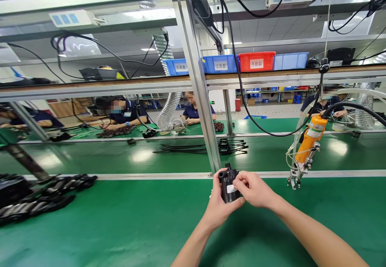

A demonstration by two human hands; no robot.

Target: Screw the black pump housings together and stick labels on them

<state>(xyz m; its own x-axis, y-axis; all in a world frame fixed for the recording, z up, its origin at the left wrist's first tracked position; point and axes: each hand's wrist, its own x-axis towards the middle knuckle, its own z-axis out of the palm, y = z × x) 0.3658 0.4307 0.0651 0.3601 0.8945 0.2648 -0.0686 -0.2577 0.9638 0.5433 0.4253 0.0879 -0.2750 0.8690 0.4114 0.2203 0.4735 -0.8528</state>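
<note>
L hand [219, 207] grip wrapped round blk cyl. part [226, 183]; R hand [252, 188] grip pinched narrow at wht label [230, 189].

Green bench [126, 226]; black parts [57, 194] piled at left.

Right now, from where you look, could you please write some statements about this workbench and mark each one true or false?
1. The left hand holds a black part. True.
2. The red bin stands on the green table. False: it is on the raised shelf, between blue bins.
3. A white label is on the black part. True.
4. The orange tool lies flat. False: it is tilted, with its metal end pointing down.
5. The right hand is far from the black part. False: its fingers are at it.
</note>
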